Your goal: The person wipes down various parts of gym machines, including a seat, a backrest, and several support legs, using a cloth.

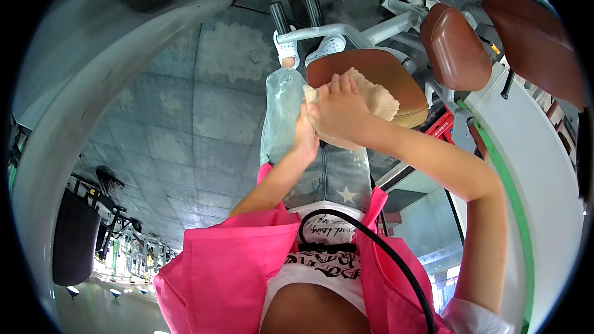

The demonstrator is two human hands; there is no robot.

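Observation:
A beige towelling cloth [379,100] lies partly over the brown padded seat [403,76] of a gym machine, and part of it hangs off the near side. My right hand [341,109] rests palm down on the cloth, its fingers pointing away from me and a bunched fold beside the thumb. Just left of and below it, my left hand [306,134] grips the cloth's near edge. Its fingers are partly hidden by the cloth and the right hand.
Beyond the seat, a grey steel frame [394,27] carries black foam rollers [313,9] near my white clogs [333,44]. Brown pads [457,48] stand at the right. A thick pale tube [116,67] curves along the left. Dark tiles [222,106] cover the floor.

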